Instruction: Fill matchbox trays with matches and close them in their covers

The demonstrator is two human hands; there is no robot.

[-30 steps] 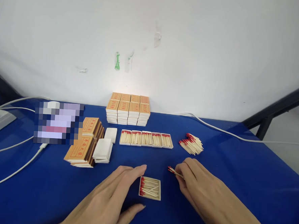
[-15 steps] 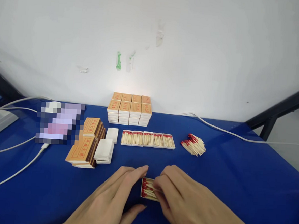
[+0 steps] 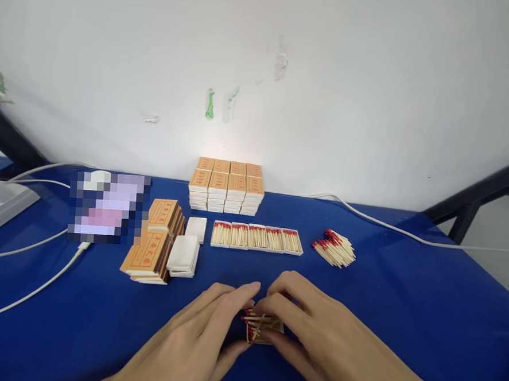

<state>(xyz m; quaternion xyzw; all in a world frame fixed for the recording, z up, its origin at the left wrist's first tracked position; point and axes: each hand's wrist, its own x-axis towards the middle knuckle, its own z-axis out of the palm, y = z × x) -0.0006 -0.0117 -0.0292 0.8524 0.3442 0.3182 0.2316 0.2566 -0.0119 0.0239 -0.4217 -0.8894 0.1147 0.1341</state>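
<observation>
A small open matchbox tray (image 3: 267, 336) with red-tipped matches (image 3: 255, 323) lies on the blue tablecloth (image 3: 385, 313) between my hands. My left hand (image 3: 193, 339) lies flat beside its left edge, fingers stretched, fingertips touching the tray. My right hand (image 3: 310, 332) curls over the tray's right side, fingers and thumb pressed on the tray and matches. Some matches lie crooked across the tray.
Behind are a row of several filled trays (image 3: 257, 237), a loose pile of matches (image 3: 335, 248), stacked closed orange matchboxes (image 3: 227, 185), orange sleeves (image 3: 154, 242), empty white trays (image 3: 184, 254), white cables (image 3: 28, 291) and a wall.
My right hand carried a few matches from the right over to the tray and now rests on it. The tray has shifted slightly and the matches in it lie more crooked.
</observation>
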